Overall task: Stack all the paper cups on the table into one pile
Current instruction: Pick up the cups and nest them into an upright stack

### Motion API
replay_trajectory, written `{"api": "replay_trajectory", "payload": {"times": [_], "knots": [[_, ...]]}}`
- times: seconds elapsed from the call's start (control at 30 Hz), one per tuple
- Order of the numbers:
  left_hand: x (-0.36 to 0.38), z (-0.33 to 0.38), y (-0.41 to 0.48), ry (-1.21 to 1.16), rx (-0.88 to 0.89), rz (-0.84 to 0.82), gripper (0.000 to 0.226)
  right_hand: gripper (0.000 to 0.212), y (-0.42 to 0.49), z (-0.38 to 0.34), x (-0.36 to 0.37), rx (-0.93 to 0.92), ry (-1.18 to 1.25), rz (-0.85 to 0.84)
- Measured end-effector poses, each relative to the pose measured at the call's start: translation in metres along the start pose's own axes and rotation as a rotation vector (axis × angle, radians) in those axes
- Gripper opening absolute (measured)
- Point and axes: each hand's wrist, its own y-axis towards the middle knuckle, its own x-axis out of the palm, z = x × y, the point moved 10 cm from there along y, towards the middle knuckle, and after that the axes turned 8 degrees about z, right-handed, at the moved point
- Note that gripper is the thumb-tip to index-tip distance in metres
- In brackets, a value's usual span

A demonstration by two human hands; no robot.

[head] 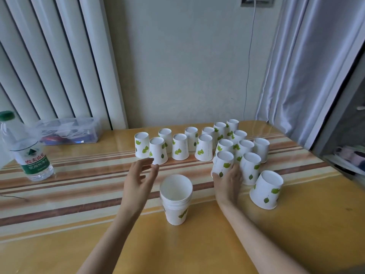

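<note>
A pile of nested white paper cups with green leaf prints (176, 198) stands mouth-up at the table's near middle. Several single cups stand upside down in rows behind it, from the leftmost cup (141, 144) to a cluster at the right. My right hand (229, 180) grips one upside-down cup (223, 164) at the front of that cluster. My left hand (139, 178) hovers with fingers spread, its fingertips just short of another upside-down cup (158, 150). One more cup (266, 189) stands nearest at the right.
A water bottle with a green cap (25, 147) stands at the left of the striped yellow table (79, 194). A clear plastic box (69, 130) sits at the back left. A curtain (308, 66) hangs at the right.
</note>
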Motion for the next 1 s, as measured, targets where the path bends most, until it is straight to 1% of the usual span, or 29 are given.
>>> {"api": "replay_trajectory", "payload": {"times": [0.07,0.1,0.17,0.23,0.33,0.4,0.47,0.53,0.6,0.67,0.7,0.8,0.83,0.87,0.9,1.0], "knots": [[0.005,-0.04,0.021,0.064,-0.106,0.008,0.032,0.064,-0.001,0.0,0.008,-0.033,-0.117,-0.02],[0.01,-0.058,0.029,0.101,-0.165,-0.005,0.041,0.063,0.0,0.001,0.01,-0.044,-0.15,-0.021],[0.022,-0.086,0.046,0.165,-0.262,-0.019,0.065,0.063,0.001,0.002,0.013,-0.046,-0.178,-0.018],[0.034,-0.1,0.062,0.203,-0.303,-0.008,0.079,0.065,0.002,0.006,0.015,-0.034,-0.188,-0.021],[0.048,-0.112,0.087,0.268,-0.316,0.054,0.082,0.068,0.003,0.009,0.016,-0.023,-0.143,-0.018],[0.055,-0.115,0.098,0.387,-0.32,0.095,0.082,0.066,0.002,0.007,0.015,-0.031,-0.108,-0.018],[0.059,-0.116,0.104,0.513,-0.335,0.118,0.077,0.064,0.001,0.004,0.014,-0.047,-0.094,-0.015],[0.06,-0.117,0.107,0.544,-0.348,0.142,0.07,0.064,0.001,0.002,0.014,-0.048,-0.08,-0.024],[0.059,-0.115,0.105,0.464,-0.335,0.183,0.063,0.065,0.001,0.001,0.012,-0.046,0.022,-0.032],[0.054,-0.104,0.097,0.285,-0.293,0.192,0.056,0.065,-0.002,-0.005,0.005,-0.033,0.25,-0.054],[0.051,-0.093,0.092,0.197,-0.251,0.164,0.055,0.066,-0.007,-0.011,0.001,-0.03,0.365,-0.09],[0.028,-0.053,0.072,0.037,-0.113,0.082,0.065,0.068,-0.023,-0.033,-0.003,0.045,0.619,-0.318],[0.016,-0.043,0.067,0.018,-0.088,0.074,0.068,0.065,-0.027,-0.044,-0.007,0.071,0.69,-0.384],[0.002,-0.036,0.06,0.004,-0.072,0.074,0.068,0.06,-0.027,-0.056,-0.014,0.075,0.758,-0.413],[-0.011,-0.031,0.054,-0.008,-0.068,0.078,0.067,0.052,-0.026,-0.069,-0.025,0.051,0.811,-0.408],[-0.051,-0.028,0.036,-0.074,-0.13,0.129,0.079,0.033,-0.025,-0.115,-0.064,-0.127,0.87,-0.369]]}}
